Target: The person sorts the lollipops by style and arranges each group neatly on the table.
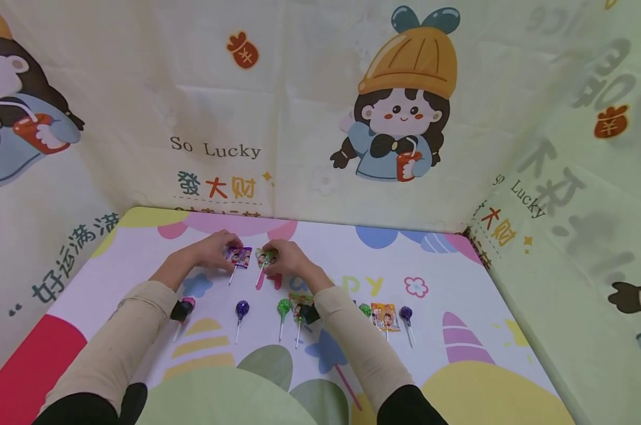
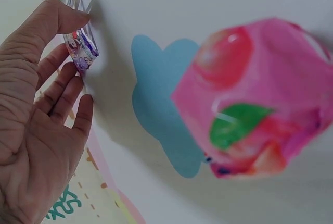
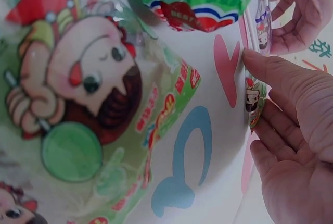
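My left hand pinches a lollipop in a flat purple wrapper between thumb and fingers. Beside it, my right hand pinches a lollipop in a flat green wrapper. Both white sticks point down toward the front of the table. In the left wrist view, the thumb lies across the purple packet, its other fingers loosely spread. The right wrist view shows the green packet between thumb and fingertips. A small gap separates the two packets.
Nearer me, a row holds a pink lollipop, a purple ball lollipop, a green ball lollipop, a green flat-packet lollipop, an orange packet and a dark purple lollipop. My right forearm hides part of it. Printed cloth walls enclose the table.
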Demonstrator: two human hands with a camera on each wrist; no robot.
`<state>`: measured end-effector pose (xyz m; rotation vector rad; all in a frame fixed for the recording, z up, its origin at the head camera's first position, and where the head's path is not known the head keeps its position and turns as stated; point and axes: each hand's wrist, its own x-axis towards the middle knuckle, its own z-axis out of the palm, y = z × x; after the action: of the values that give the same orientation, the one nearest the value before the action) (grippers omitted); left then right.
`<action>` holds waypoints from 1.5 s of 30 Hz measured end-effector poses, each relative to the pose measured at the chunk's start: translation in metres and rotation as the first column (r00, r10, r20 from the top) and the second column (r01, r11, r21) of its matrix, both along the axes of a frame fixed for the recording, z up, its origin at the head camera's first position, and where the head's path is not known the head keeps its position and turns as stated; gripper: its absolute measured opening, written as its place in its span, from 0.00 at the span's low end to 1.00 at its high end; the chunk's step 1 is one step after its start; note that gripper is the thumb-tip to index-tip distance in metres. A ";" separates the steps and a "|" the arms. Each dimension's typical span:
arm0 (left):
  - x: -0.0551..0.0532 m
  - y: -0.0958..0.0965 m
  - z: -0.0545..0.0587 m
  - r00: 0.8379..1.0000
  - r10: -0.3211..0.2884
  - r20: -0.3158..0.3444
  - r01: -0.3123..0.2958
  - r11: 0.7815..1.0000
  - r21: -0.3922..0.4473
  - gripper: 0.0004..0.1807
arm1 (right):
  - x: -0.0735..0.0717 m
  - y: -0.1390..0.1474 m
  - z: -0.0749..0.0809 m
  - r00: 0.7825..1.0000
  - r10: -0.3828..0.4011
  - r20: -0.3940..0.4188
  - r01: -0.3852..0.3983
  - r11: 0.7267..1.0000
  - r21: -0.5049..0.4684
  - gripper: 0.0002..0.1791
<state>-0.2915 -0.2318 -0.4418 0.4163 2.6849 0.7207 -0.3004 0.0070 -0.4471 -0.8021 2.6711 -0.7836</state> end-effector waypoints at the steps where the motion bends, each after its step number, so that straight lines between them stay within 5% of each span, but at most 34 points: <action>1: 0.000 0.000 0.000 1.000 0.000 0.000 0.000 1.000 0.002 0.36 | 0.000 0.000 0.000 1.000 -0.001 0.001 0.001 1.000 -0.003 0.30; 24: -0.002 -0.001 -0.003 1.000 -0.019 -0.007 0.019 1.000 -0.011 0.36 | 0.006 0.004 0.005 1.000 -0.005 0.008 0.005 1.000 -0.025 0.33; 35: -0.003 -0.003 -0.004 1.000 -0.021 -0.013 0.021 1.000 -0.011 0.35 | 0.025 0.018 0.016 1.000 -0.014 0.009 0.015 0.990 -0.138 0.34; 45: -0.004 -0.002 -0.003 0.999 -0.031 -0.020 0.030 0.999 -0.020 0.35 | 0.039 0.029 0.026 1.000 -0.014 -0.014 0.012 0.990 -0.143 0.35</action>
<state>-0.2955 -0.2342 -0.4445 0.4607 2.6958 0.6850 -0.2610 0.0362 -0.4211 -0.8274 2.6596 -0.9851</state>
